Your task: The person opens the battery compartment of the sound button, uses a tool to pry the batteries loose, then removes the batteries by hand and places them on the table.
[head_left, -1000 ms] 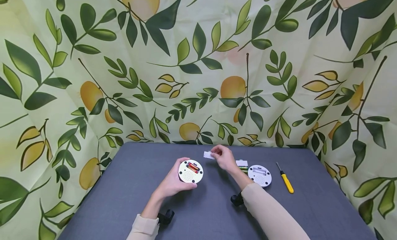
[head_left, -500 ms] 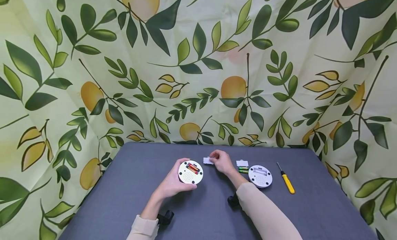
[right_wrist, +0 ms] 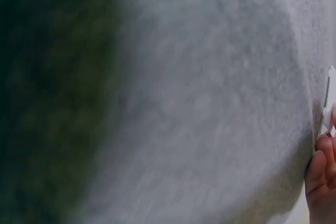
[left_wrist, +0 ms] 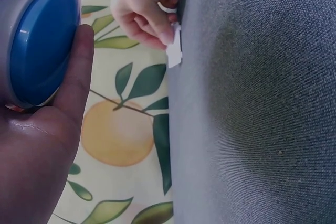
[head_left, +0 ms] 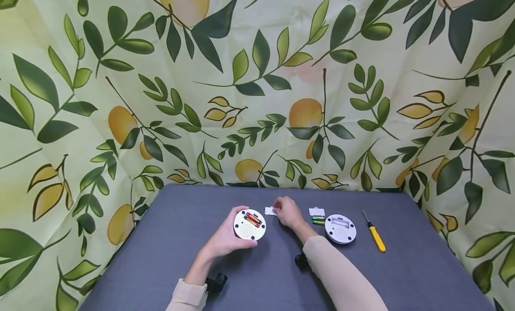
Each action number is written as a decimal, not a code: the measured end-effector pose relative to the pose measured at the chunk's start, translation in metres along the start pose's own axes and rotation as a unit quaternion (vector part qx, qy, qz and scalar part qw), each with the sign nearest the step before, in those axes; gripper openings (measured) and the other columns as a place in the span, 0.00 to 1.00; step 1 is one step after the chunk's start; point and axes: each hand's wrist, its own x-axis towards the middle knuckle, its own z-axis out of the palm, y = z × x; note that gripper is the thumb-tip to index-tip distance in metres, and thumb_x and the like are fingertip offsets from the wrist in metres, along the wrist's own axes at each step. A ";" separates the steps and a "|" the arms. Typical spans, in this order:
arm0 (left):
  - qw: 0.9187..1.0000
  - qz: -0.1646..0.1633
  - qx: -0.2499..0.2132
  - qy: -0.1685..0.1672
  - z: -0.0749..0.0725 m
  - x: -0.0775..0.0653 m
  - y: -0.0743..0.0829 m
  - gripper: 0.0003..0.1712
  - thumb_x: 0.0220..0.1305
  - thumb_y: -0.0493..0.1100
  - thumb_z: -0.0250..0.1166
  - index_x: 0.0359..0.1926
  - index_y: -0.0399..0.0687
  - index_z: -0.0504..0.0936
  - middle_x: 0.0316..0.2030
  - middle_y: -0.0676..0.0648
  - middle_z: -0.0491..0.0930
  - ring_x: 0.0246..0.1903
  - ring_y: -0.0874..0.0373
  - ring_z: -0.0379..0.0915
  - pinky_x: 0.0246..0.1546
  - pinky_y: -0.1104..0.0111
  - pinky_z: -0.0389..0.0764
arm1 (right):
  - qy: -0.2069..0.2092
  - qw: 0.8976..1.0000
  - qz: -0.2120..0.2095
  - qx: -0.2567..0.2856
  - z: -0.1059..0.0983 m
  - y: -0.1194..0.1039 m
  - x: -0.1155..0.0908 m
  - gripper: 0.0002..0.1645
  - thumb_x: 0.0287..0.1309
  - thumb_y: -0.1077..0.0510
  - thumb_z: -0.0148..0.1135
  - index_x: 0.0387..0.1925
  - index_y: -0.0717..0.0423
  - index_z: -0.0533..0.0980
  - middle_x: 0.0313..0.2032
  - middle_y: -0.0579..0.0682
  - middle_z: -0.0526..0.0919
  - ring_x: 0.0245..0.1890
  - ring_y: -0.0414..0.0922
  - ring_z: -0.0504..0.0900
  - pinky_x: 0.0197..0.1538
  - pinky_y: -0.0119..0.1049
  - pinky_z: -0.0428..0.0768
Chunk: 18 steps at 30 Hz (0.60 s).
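My left hand holds a round white buzzer button with its underside facing me. Two red batteries lie side by side in its uncovered battery compartment. The blue domed top of that buzzer shows in the left wrist view, with a finger along its edge. My right hand pinches a small white battery cover by its right end, low at the tabletop. In the right wrist view only some fingertips and part of the cover appear, at the right edge.
To the right, a second white buzzer lies underside up with a vacant battery compartment. Beside it are green batteries and another white cover. A yellow-handled screwdriver lies farther right. Leaf-patterned cloth rises behind the grey table.
My right hand has come down towards the table with the battery cover, uncovering the green batteries and other cover. The left hand keeps the buzzer almost still.
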 end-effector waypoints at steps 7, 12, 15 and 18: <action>1.000 -0.005 -0.002 -0.002 0.001 0.000 0.001 0.54 0.45 0.39 0.83 0.70 0.42 0.61 0.55 0.42 0.75 0.51 0.50 0.72 0.54 0.66 0.70 | -0.010 0.999 0.012 -0.034 0.000 -0.001 0.001 0.02 0.62 0.60 0.70 0.37 0.53 0.84 0.33 0.47 0.77 0.36 0.48 0.79 0.41 0.47 0.78; 1.000 -0.008 -0.004 -0.006 0.002 0.000 0.002 0.54 0.46 0.40 0.83 0.70 0.43 0.61 0.56 0.42 0.75 0.51 0.51 0.72 0.54 0.65 0.70 | 0.010 1.000 -0.005 -0.013 -0.003 0.002 0.000 0.03 0.61 0.63 0.68 0.37 0.56 0.85 0.34 0.49 0.78 0.36 0.48 0.79 0.43 0.47 0.78; 1.000 -0.009 -0.004 -0.005 0.001 0.000 0.002 0.54 0.46 0.39 0.83 0.71 0.43 0.60 0.56 0.42 0.74 0.51 0.50 0.72 0.54 0.64 0.70 | 0.028 0.999 -0.027 0.000 -0.007 0.001 -0.001 0.03 0.61 0.65 0.67 0.37 0.59 0.85 0.33 0.50 0.79 0.35 0.48 0.78 0.43 0.46 0.78; 1.000 -0.011 -0.001 -0.004 0.000 -0.001 0.002 0.55 0.46 0.40 0.83 0.71 0.42 0.60 0.56 0.42 0.74 0.52 0.50 0.71 0.55 0.63 0.69 | 0.035 0.998 -0.042 0.011 -0.012 -0.004 -0.003 0.03 0.62 0.65 0.67 0.38 0.59 0.85 0.31 0.49 0.79 0.34 0.46 0.77 0.41 0.44 0.77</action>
